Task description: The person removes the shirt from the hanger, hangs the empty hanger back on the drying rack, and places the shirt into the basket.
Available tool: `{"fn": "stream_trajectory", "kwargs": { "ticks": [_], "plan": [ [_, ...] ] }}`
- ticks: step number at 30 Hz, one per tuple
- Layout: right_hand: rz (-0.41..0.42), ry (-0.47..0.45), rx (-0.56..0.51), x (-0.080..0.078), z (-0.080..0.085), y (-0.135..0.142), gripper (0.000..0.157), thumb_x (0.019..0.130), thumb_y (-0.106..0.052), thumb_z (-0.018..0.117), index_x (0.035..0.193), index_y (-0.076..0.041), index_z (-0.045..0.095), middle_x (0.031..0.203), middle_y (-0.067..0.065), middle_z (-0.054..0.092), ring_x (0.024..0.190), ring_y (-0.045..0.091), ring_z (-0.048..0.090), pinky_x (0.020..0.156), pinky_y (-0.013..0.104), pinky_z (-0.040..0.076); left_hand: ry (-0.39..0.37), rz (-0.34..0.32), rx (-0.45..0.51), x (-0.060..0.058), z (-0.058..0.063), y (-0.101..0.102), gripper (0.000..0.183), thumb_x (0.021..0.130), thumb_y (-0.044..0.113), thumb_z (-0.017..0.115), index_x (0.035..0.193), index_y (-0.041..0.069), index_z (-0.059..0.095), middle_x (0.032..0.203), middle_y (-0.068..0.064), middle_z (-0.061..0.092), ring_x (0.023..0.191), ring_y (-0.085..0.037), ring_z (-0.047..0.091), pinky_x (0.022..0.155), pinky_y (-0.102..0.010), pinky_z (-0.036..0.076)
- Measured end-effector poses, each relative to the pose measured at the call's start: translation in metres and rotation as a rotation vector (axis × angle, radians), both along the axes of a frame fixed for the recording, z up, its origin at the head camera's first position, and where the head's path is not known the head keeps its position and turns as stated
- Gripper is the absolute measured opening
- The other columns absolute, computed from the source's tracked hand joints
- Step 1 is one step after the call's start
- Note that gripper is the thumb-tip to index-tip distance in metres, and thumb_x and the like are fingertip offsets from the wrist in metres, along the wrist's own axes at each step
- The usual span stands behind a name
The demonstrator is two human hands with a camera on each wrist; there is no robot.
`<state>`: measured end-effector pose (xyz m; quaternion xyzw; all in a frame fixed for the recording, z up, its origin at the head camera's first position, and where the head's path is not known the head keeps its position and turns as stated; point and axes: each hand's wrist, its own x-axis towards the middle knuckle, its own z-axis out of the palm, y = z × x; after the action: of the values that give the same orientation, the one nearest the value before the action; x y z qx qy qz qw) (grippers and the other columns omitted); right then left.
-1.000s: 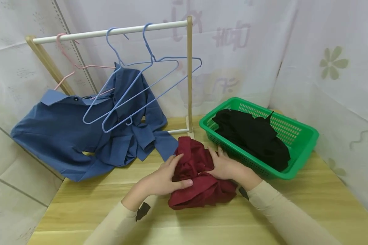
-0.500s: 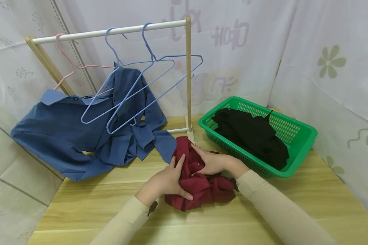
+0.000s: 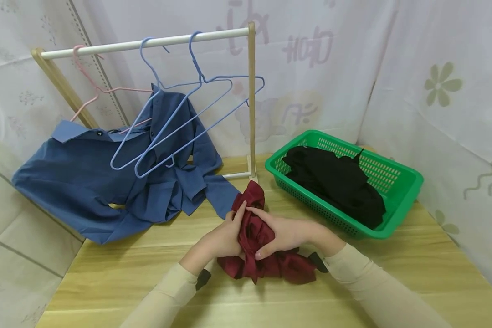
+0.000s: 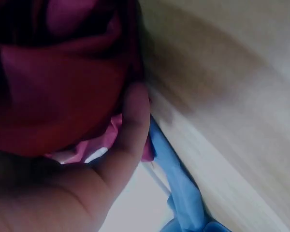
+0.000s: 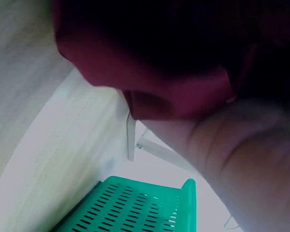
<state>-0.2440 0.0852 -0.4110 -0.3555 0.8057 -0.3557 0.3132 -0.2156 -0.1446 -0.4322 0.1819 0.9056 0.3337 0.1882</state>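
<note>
A crumpled dark red shirt (image 3: 256,233) is bunched at the middle of the table, its lower folds spread toward the front. From the left side, my left hand (image 3: 226,238) grips the gathered cloth. On the other side my right hand (image 3: 290,232) holds it too, thumb laid over the front folds. The fingertips of both hands nearly meet at the top of the bunch. In the left wrist view, one finger runs along the edge of the red cloth (image 4: 63,92). Red cloth (image 5: 150,92) hangs over part of my hand in the right wrist view.
A small clothes rack (image 3: 252,100) stands at the back left. On it hang two blue hangers (image 3: 197,123) and a pink hanger (image 3: 94,84) bearing a blue shirt (image 3: 86,168). Back right, a green basket (image 3: 407,187) contains black clothing (image 3: 336,177).
Both hands have drawn closer together and squeezed the red shirt into a narrower bunch. The right hand has moved left, away from the basket.
</note>
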Motion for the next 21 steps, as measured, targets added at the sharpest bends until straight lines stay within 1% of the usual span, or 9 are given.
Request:
{"fn": "stream_trajectory", "kwargs": {
  "ticks": [2,4,6,9,12,14,16,18,21],
  "plan": [
    [-0.01,0.024,0.001,0.002,-0.002,-0.001,0.118,0.086,-0.039,0.087,0.172,-0.019,0.008,0.166,0.014,0.038,0.151,0.027,0.043,0.121,0.045,0.041,-0.023,-0.003,0.012,-0.002,-0.002,-0.001,0.146,0.072,0.017,0.099,0.172,0.016,-0.008,0.17,-0.036,0.014,0.143,-0.05,0.05,0.11,-0.053,0.053],
    [-0.018,0.052,0.008,0.004,-0.005,-0.002,0.116,0.084,-0.033,0.087,0.171,-0.02,0.012,0.159,0.012,0.047,0.141,0.023,0.052,0.116,0.039,0.045,-0.051,-0.016,0.069,-0.005,-0.004,-0.002,0.148,0.071,0.017,0.099,0.172,0.015,-0.008,0.172,-0.032,0.016,0.149,-0.047,0.046,0.115,-0.054,0.049],
    [-0.035,0.075,0.024,0.007,-0.005,-0.003,0.114,0.083,-0.027,0.085,0.171,-0.022,0.013,0.155,0.01,0.051,0.133,0.019,0.055,0.111,0.036,0.047,-0.078,-0.032,0.126,-0.008,-0.006,-0.004,0.147,0.07,0.014,0.099,0.172,0.015,-0.006,0.168,-0.029,0.031,0.147,-0.042,0.05,0.117,-0.052,0.047],
    [-0.068,0.112,0.031,0.011,-0.003,-0.005,0.11,0.081,-0.018,0.079,0.171,-0.023,0.016,0.157,0.011,0.05,0.133,0.02,0.055,0.112,0.039,0.047,-0.073,-0.054,0.173,-0.012,-0.006,-0.007,0.14,0.069,0.01,0.099,0.172,0.014,0.004,0.153,-0.022,0.056,0.133,-0.031,0.063,0.111,-0.047,0.051],
    [-0.108,0.149,0.021,0.014,0.0,-0.006,0.103,0.081,-0.012,0.076,0.169,-0.021,0.023,0.163,0.014,0.043,0.143,0.027,0.049,0.117,0.05,0.043,-0.011,-0.07,0.128,-0.014,-0.003,-0.007,0.119,0.071,0.015,0.097,0.168,0.011,0.026,0.138,-0.016,0.068,0.118,-0.026,0.069,0.102,-0.043,0.055],
    [-0.131,0.163,0.023,0.015,0.001,-0.006,0.101,0.082,-0.009,0.076,0.168,-0.017,0.025,0.167,0.015,0.039,0.15,0.031,0.044,0.121,0.054,0.04,0.022,-0.075,0.088,-0.015,-0.001,-0.006,0.101,0.073,0.02,0.096,0.159,0.009,0.044,0.132,-0.012,0.072,0.114,-0.024,0.07,0.099,-0.04,0.056],
    [-0.148,0.165,0.039,0.015,0.002,-0.006,0.1,0.082,-0.007,0.077,0.167,-0.015,0.026,0.167,0.016,0.037,0.15,0.033,0.043,0.121,0.056,0.039,0.04,-0.077,0.051,-0.015,0.0,-0.005,0.086,0.074,0.024,0.095,0.148,0.008,0.056,0.128,-0.009,0.073,0.113,-0.023,0.07,0.098,-0.04,0.056],
    [-0.165,0.156,0.058,0.016,0.002,-0.007,0.101,0.081,-0.008,0.078,0.167,-0.014,0.025,0.165,0.018,0.037,0.146,0.034,0.046,0.119,0.056,0.042,0.061,-0.078,0.014,-0.015,0.0,-0.004,0.077,0.073,0.026,0.095,0.14,0.006,0.063,0.126,-0.009,0.072,0.113,-0.025,0.068,0.098,-0.041,0.056],
    [-0.215,0.153,0.127,0.018,0.001,-0.006,0.105,0.081,-0.016,0.08,0.169,-0.016,0.021,0.163,0.022,0.036,0.135,0.034,0.055,0.111,0.055,0.048,0.11,-0.069,-0.032,-0.014,0.0,-0.005,0.078,0.073,0.03,0.095,0.139,0.005,0.064,0.139,-0.014,0.062,0.125,-0.031,0.06,0.103,-0.047,0.053]
  ]
}}
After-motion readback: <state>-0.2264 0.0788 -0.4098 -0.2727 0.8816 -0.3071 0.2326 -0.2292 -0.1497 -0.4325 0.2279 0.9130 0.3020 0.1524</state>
